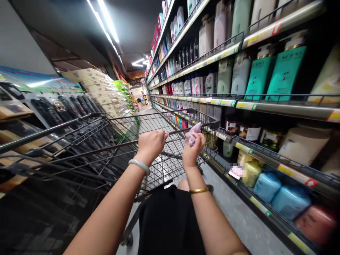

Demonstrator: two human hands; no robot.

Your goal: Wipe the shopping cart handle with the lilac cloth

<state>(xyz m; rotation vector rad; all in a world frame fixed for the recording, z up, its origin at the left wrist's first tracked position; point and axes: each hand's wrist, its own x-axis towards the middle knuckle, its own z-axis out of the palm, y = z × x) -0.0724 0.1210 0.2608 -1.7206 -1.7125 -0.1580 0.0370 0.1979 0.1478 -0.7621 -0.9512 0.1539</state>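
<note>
A dark wire shopping cart [212, 125] stands right in front of me, its mesh basket showing the floor through it. My left hand [152, 144] is closed round the cart's dark bar [120, 146], with a pale bangle on that wrist. To the right of it, my right hand [193, 150] has its fingers bent round a crumpled pale purple cloth [196, 129], which sticks out above the fingers. That hand is by the cart's right side; whether it also touches the bar, I cannot tell. A gold bracelet circles the right wrist.
Shelves [265, 105] of pump bottles and jars line the right side, close to the cart. Turquoise bottles [285, 72] stand at the near end. On the left are packaged dark goods [63, 108] and stacked packs [95, 86]. The aisle floor [150, 118] runs ahead between them.
</note>
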